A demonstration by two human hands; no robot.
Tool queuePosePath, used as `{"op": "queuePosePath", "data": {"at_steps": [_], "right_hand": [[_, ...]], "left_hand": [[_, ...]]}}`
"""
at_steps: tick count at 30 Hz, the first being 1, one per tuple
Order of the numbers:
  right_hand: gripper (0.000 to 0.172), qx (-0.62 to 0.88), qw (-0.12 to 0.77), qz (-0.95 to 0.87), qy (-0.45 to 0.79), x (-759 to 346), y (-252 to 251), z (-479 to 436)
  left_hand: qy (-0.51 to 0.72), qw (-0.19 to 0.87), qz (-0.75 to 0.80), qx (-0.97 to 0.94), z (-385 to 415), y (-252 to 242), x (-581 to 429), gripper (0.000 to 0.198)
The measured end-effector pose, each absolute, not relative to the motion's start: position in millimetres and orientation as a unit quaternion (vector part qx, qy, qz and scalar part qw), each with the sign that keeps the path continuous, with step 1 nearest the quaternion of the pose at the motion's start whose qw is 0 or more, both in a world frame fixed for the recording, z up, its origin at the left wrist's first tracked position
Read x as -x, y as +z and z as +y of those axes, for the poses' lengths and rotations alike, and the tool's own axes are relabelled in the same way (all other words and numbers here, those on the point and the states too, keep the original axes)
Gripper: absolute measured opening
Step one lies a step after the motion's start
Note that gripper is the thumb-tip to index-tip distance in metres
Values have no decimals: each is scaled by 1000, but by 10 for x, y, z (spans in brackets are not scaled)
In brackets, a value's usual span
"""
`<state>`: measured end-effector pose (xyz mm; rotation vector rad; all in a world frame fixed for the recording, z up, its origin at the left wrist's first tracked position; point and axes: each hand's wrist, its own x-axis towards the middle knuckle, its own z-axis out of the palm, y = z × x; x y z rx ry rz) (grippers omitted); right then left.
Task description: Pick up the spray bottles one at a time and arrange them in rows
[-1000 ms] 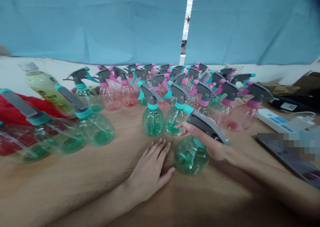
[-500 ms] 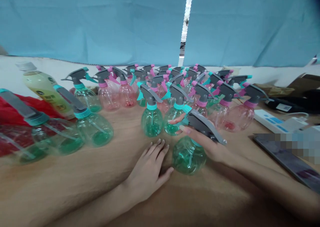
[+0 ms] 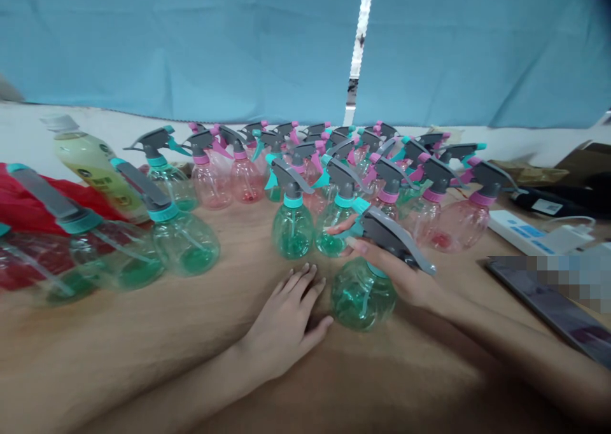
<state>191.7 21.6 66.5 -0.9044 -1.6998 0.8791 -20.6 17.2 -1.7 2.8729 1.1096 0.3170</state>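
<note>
My right hand (image 3: 396, 272) is wrapped round the neck and trigger of a green spray bottle (image 3: 360, 297) with a grey and teal head, at the centre right. My left hand (image 3: 291, 319) lies flat on the wooden table (image 3: 200, 338), fingers a little apart, with nothing in it. Its thumb points toward the base of that bottle without touching it. Just beyond my hands stand two more green bottles, one of them (image 3: 293, 230) in front of my left fingertips.
Several pink and green spray bottles (image 3: 248, 176) fill the back. Several green ones (image 3: 186, 243) stand at left by a red bag (image 3: 28, 198) and a drink bottle (image 3: 95, 167). At right are a power strip (image 3: 520, 230) and a dark flat device (image 3: 544, 307).
The view has shifted slightly, so the bottles at left appear a little further right. My right hand keeps its hold on the green spray bottle, and my left hand still lies on the table.
</note>
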Motion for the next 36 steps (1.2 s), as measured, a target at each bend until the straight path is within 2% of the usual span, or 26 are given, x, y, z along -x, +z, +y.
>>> {"op": "queuePosePath", "data": {"at_steps": [5, 13, 22, 36], "right_hand": [[17, 384, 492, -694, 358, -1907, 664, 218], [23, 397, 491, -700, 334, -1903, 688, 192], [18, 401, 487, -698, 339, -1905, 677, 203], [24, 392, 491, -704, 330, -1902, 669, 218]], "left_hand": [[103, 17, 358, -928, 179, -13, 210, 53], [103, 17, 356, -929, 170, 14, 204, 52], [105, 28, 358, -927, 171, 2, 211, 52], [107, 30, 359, -926, 162, 24, 209, 51]]}}
